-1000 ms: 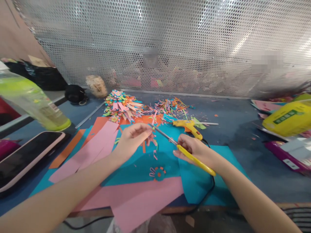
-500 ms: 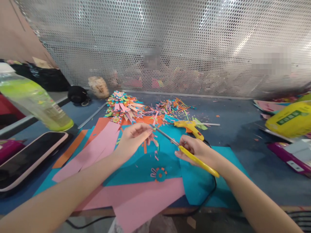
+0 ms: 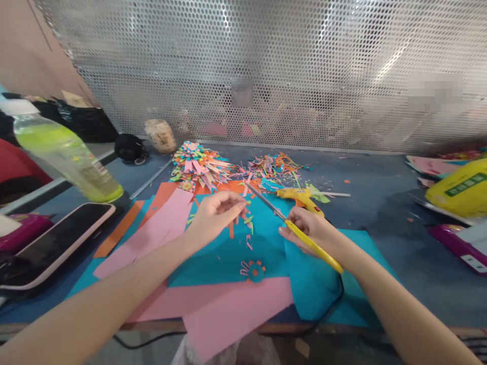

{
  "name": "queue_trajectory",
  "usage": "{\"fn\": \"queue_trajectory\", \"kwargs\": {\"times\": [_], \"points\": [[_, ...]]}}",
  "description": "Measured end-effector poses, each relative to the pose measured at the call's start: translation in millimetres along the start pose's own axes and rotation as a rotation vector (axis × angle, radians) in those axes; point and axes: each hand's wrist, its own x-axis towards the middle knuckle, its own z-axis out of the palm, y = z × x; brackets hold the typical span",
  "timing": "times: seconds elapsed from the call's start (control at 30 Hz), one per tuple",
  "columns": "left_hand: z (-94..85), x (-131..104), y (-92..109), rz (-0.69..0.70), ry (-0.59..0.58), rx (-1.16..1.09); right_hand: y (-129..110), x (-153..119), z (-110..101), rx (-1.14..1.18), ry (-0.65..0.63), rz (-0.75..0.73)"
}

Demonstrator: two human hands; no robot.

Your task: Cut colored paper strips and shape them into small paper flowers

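Yellow-handled scissors [image 3: 310, 242] are held in my right hand [image 3: 306, 228], their blades pointing up and left beside my left hand. Fingers of my left hand [image 3: 220, 213] are pinched on a small green paper piece [image 3: 247, 204]. Below them, green and pink paper scraps [image 3: 249, 241] lie on a blue sheet [image 3: 213, 266]. Nearer the table's front edge is a round blue paper flower [image 3: 255, 272] with orange bits around it and a looped pink strip beside it. Pink sheets [image 3: 236, 304] overlap the blue one.
A yellow glue gun [image 3: 300, 196] lies behind my right hand. Farther back are a fringed paper cone [image 3: 200, 167] and shredded paper [image 3: 276, 166]. On the left are a bottle [image 3: 72, 157] and phone [image 3: 64, 243]; a yellow package [image 3: 460, 190] is right.
The whole view has shifted slightly, so things appear farther right. The scissor blades have moved up a little, away from the paper piece in my left fingers.
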Motion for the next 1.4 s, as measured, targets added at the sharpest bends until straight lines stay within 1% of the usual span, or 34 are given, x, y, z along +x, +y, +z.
{"fn": "queue_trajectory", "kwargs": {"times": [0.1,0.2,0.33,0.47,0.53,0.63,0.77,0.9,1.03,1.13,1.27,1.33,1.4], "points": [[-1.7,0.6,-1.1,-0.010,-0.067,0.058,-3.1,0.9,-0.7,-0.046,0.031,0.009],[-4.1,1.8,-1.4,0.009,-0.145,0.176,-4.9,2.1,-0.7,-0.151,0.067,0.019],[-6.6,2.8,-4.1,0.090,-0.237,0.406,2.6,5.4,3.0,-0.337,0.068,0.049],[-5.6,0.5,-6.4,0.240,-0.321,0.627,9.3,8.1,6.3,-0.442,0.057,0.127],[-4.5,-1.4,-6.6,0.302,-0.360,0.682,8.7,8.5,6.1,-0.464,0.053,0.150],[-3.0,-3.8,-6.6,0.327,-0.401,0.708,5.2,8.7,4.9,-0.466,0.045,0.165],[-4.5,-2.4,-9.5,0.356,-0.410,0.763,1.5,10.4,4.3,-0.483,0.041,0.203],[-11.1,5.6,-19.4,0.422,-0.393,0.937,0.5,12.3,2.9,-0.505,0.051,0.227],[-14.6,10.2,-27.1,0.462,-0.452,1.014,1.4,13.6,0.9,-0.517,0.053,0.221],[-11.5,8.0,-25.5,0.448,-0.406,1.055,1.4,14.7,0.7,-0.531,0.047,0.219],[-4.5,8.1,-19.7,0.404,-0.342,1.168,0.2,16.3,1.0,-0.557,0.028,0.223],[-1.2,11.6,-18.2,0.393,-0.336,1.212,0.5,16.7,0.7,-0.562,0.009,0.218],[1.5,16.1,-18.1,0.408,-0.360,1.237,1.6,16.6,0.1,-0.558,-0.002,0.204]]}}
